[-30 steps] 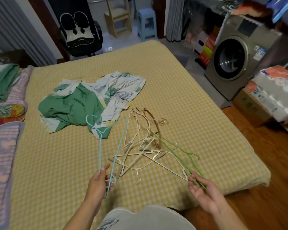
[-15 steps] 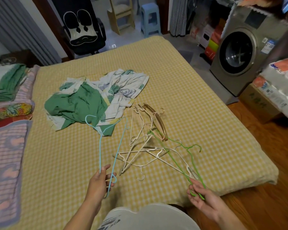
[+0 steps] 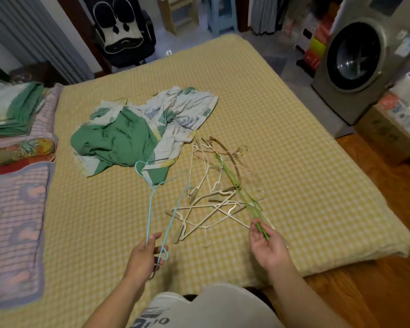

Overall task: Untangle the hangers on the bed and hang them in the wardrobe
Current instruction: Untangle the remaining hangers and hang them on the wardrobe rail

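Since half a second ago my right hand (image 3: 269, 245) has drawn the green hanger (image 3: 242, 197) up and in, its end pinched between fingertips. My left hand (image 3: 143, 255) grips the blue hanger (image 3: 162, 209), already free, at its lower corner. Just beyond both hands the pale hangers (image 3: 206, 207) lie tangled on the bed (image 3: 294, 162), nearer my right. The green one's long axis runs away from me, leftward, across that pile toward the brown hanger (image 3: 230, 159); I judge a pull back along that line should slide it out. Farther off lies crumpled cloth (image 3: 133, 138). No wardrobe in view.
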Demonstrator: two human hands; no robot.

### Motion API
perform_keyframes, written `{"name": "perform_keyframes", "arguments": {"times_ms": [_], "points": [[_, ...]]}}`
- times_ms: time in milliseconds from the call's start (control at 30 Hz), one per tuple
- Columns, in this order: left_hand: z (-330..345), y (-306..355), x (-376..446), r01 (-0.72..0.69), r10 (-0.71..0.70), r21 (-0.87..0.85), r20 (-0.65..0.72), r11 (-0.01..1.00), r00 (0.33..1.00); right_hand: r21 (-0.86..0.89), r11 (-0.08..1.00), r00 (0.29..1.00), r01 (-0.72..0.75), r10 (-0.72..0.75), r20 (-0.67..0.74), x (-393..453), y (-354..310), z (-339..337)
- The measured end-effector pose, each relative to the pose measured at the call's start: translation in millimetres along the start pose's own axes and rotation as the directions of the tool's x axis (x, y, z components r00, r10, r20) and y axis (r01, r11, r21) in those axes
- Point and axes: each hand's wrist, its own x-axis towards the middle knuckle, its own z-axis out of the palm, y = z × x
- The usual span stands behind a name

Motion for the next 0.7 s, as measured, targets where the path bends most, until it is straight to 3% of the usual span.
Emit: {"name": "perform_keyframes", "arguments": {"times_ms": [233,433,567,700], "points": [[-2,-1,2,-0.012,0.012,-0.003,-0.011,1.000,1.000,-0.056,0.998,0.999,-0.037,0.037,-0.001,-5,-1,2],[-2,5,3,-0.040,0.040,0.013,0.001,0.999,0.999,-0.430,0.902,0.999,-0.025,0.013,-0.030,-17,-18,-22],[7,35,6,-0.018,0.033,-0.090,0.162,0.996,0.986,-0.556,0.820,0.990,0.137,-0.135,0.045,-32,-14,-13],[24,71,14,-0.075,0.105,-0.101,0.340,0.992,0.934,-0.644,0.671,0.915,0.368,-0.384,0.122,-52,-4,14]]}}
